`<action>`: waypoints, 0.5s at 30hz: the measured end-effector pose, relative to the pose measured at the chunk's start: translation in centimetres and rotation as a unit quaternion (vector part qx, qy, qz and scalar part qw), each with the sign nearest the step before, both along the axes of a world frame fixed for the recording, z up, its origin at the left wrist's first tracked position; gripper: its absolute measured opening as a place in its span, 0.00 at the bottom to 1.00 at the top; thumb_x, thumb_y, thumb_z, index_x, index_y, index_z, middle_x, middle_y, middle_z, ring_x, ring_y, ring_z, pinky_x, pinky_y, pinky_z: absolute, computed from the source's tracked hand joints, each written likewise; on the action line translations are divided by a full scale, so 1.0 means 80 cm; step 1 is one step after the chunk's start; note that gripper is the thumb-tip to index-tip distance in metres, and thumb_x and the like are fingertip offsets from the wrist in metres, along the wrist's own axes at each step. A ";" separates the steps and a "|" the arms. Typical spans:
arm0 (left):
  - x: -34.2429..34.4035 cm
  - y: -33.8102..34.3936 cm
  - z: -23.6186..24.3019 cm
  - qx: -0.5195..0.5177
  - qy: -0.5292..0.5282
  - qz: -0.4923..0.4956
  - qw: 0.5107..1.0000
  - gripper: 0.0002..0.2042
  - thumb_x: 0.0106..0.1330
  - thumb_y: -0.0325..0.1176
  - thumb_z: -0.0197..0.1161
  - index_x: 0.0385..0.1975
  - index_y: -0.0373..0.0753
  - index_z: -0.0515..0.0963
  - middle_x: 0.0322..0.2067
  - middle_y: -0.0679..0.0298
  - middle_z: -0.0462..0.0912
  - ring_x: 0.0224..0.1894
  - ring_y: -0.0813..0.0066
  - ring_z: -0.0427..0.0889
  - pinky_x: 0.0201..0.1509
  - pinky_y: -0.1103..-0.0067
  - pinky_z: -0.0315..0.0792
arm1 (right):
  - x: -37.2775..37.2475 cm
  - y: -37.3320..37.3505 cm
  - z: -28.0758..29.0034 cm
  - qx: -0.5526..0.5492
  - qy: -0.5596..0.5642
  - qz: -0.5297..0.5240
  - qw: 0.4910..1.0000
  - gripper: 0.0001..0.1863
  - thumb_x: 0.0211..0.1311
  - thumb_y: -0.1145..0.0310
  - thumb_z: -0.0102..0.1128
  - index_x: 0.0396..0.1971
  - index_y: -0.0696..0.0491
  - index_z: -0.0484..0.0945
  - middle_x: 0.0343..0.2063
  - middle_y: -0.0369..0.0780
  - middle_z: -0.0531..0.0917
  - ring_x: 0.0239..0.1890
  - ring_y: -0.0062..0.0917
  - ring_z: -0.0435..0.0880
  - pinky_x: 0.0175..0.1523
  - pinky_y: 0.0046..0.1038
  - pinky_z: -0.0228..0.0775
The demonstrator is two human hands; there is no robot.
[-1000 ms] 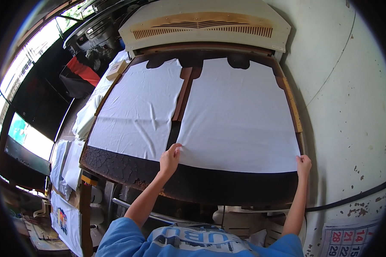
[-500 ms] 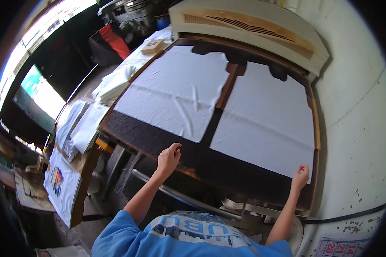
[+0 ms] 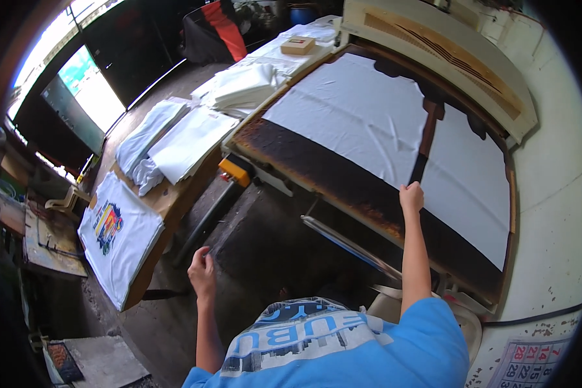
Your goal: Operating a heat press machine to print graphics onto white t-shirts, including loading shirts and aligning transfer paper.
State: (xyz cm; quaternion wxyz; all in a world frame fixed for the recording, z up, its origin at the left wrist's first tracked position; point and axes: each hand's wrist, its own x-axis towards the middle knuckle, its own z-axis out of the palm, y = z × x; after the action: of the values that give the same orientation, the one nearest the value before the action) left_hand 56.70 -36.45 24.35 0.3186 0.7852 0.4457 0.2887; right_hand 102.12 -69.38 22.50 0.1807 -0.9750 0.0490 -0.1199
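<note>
Two white cloth panels, the left one (image 3: 352, 107) and the right one (image 3: 469, 174), lie side by side on the dark, scorched bed (image 3: 317, 160) of a large machine. A narrow dark strip parts them. My right hand (image 3: 412, 196) reaches over the bed to the left panel's near right corner. Its fingers are closed there, and whatever they may pinch is hidden. Away from the machine, my left hand (image 3: 202, 275) hangs above the floor with loosely curled fingers, a small gap at the thumb and nothing visible in it.
Along the left runs a table with a printed white shirt (image 3: 119, 236), folded white cloth (image 3: 191, 139), a white cloth pile (image 3: 242, 87) and a small box (image 3: 297, 45). A yellow box with a red button (image 3: 234, 169) sits at the bed's left corner. A metal rail (image 3: 349, 246) runs along its front.
My view has swung left. My left hand has moved from the bed's front edge out over the floor. My right hand has gone from the right panel's near corner to the left panel's.
</note>
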 end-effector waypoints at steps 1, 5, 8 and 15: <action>-0.028 0.015 -0.008 0.007 0.000 0.033 0.999 0.09 0.59 0.27 0.54 0.39 0.37 0.76 0.17 0.59 0.74 0.19 0.75 0.74 0.28 0.77 0.68 | 0.001 0.009 -0.003 -0.006 -0.018 0.008 1.000 0.11 0.48 0.63 0.59 0.24 0.56 0.72 0.27 0.47 0.80 0.33 0.44 0.79 0.37 0.42 0.71; -0.098 0.058 -0.021 -0.049 0.034 0.105 0.993 0.08 0.62 0.27 0.53 0.38 0.34 0.76 0.22 0.64 0.77 0.22 0.83 0.74 0.26 0.83 0.68 | -0.008 0.049 0.007 -0.031 -0.078 0.035 0.996 0.09 0.48 0.68 0.58 0.27 0.56 0.72 0.27 0.45 0.79 0.34 0.42 0.78 0.38 0.40 0.70; -0.091 0.086 -0.017 -0.081 -0.001 0.116 0.990 0.08 0.62 0.27 0.52 0.37 0.35 0.77 0.21 0.66 0.77 0.19 0.84 0.72 0.24 0.84 0.67 | -0.001 0.084 0.020 -0.044 -0.030 0.240 0.969 0.09 0.47 0.68 0.58 0.28 0.55 0.74 0.31 0.45 0.78 0.36 0.41 0.78 0.39 0.38 0.71; 0.042 0.152 -0.016 -0.024 0.004 0.046 0.999 0.09 0.60 0.32 0.53 0.37 0.39 0.77 0.22 0.53 0.78 0.25 0.63 0.80 0.31 0.73 0.71 | 0.035 0.136 0.014 -0.200 0.011 0.367 0.908 0.05 0.41 0.71 0.56 0.17 0.56 0.77 0.24 0.47 0.79 0.31 0.41 0.78 0.37 0.38 0.70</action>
State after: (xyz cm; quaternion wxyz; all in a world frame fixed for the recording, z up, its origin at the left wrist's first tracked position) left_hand 60.04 -24.30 23.09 0.3223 0.7570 0.4895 0.2889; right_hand 104.95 -58.48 23.63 0.0122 -0.9412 -0.3352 -0.0412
